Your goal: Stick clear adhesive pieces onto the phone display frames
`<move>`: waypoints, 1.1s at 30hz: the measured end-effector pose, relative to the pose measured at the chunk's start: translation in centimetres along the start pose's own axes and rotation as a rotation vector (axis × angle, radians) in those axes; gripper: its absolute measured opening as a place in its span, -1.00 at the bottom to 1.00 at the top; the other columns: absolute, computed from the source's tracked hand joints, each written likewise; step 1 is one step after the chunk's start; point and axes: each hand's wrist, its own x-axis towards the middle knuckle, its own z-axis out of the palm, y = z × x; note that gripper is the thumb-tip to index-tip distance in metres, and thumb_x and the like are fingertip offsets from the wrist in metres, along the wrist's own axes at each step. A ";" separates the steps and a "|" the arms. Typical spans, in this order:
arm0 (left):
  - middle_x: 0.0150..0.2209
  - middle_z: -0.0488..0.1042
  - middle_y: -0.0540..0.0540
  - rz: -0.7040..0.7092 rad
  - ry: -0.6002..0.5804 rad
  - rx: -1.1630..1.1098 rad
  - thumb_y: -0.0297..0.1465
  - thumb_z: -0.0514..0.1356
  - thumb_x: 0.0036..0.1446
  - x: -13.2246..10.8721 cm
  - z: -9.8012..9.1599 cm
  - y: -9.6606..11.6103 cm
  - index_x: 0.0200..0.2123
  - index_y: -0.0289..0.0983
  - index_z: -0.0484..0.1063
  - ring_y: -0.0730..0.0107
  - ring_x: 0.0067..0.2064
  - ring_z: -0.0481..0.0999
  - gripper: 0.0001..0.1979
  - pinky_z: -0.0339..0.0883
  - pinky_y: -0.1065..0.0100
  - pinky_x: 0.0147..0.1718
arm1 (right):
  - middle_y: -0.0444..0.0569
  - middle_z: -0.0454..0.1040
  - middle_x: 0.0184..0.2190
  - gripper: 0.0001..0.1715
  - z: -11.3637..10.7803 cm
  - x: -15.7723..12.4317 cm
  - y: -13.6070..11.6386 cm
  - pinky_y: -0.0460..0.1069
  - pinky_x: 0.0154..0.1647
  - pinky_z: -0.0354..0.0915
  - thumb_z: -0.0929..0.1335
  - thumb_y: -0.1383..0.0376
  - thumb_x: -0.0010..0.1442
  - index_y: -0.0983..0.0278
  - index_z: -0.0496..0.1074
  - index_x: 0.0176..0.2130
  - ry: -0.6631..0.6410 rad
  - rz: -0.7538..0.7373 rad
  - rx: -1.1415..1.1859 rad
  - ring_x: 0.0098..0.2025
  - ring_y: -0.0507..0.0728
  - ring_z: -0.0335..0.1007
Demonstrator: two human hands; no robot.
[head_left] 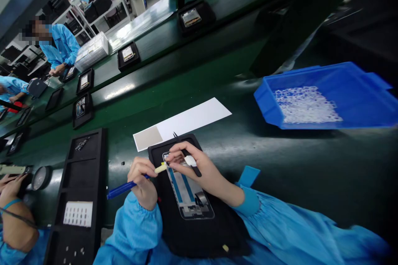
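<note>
A phone frame (187, 188) with two blue strips lies on a black foam tray (174, 236) in front of me. My left hand (142, 180) is closed around a blue pen-like tool (120, 190). Its pale yellow end reaches the frame's upper left edge. Over the upper part of the frame, my right hand (194, 161) has black tweezers (196, 170) tucked in it, their tips pointing away from me. A white piece sits on the tweezers. The right thumb and fingertips are close together by the frame's top edge; whether they pinch a small part is hidden.
Behind the tray lies a white paper strip (195, 116). A blue bin (367, 103) with white pieces stands right. Left is a compartmented black tray (81, 174) with small parts. Beyond, phone trays (128, 56) line the bench. A co-worker's hand (12, 188) is at far left.
</note>
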 end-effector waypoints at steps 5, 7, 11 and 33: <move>-0.58 0.39 -0.03 0.072 -0.096 -0.027 -0.08 -0.09 0.37 -0.2 -0.2 -0.1 -0.60 -0.23 0.34 0.41 -0.50 0.36 -0.43 0.25 0.33 -0.48 | 0.01 0.54 -0.26 -0.72 0.1 0.0 0.7 0.09 -0.17 0.44 0.41 0.16 0.19 0.20 0.34 -0.14 0.004 -0.026 -0.022 -0.22 0.16 0.50; -0.57 0.39 -0.03 0.032 -0.113 -0.046 -0.15 -0.07 0.38 0.0 -0.4 -0.2 -0.59 -0.23 0.34 0.40 -0.47 0.38 -0.47 0.26 0.33 -0.45 | 0.02 0.54 -0.25 -0.68 0.1 0.1 0.6 0.11 -0.13 0.44 0.42 0.13 0.17 0.20 0.33 -0.13 0.008 -0.006 0.001 -0.20 0.18 0.50; -0.48 0.41 -0.03 -0.162 -0.234 -0.142 -0.23 0.02 0.36 0.4 -1.3 -0.7 -0.56 -0.25 0.34 0.40 -0.40 0.43 -0.57 0.33 0.34 -0.35 | 0.04 0.53 -0.18 -0.60 -0.2 0.2 0.3 0.13 -0.11 0.45 0.45 0.12 0.13 0.20 0.31 -0.10 -0.008 0.089 0.067 -0.15 0.20 0.51; -0.32 0.58 0.00 -0.776 -0.273 -0.452 -0.18 0.40 -0.03 0.6 -2.2 -1.0 -0.18 -0.20 0.19 0.44 -0.42 0.58 -0.50 0.49 0.36 -0.31 | -0.12 0.45 -0.32 -0.58 -1.0 0.2 0.1 0.02 -0.22 0.35 0.46 0.18 0.12 0.19 0.31 -0.06 -0.102 0.159 0.176 -0.30 0.08 0.42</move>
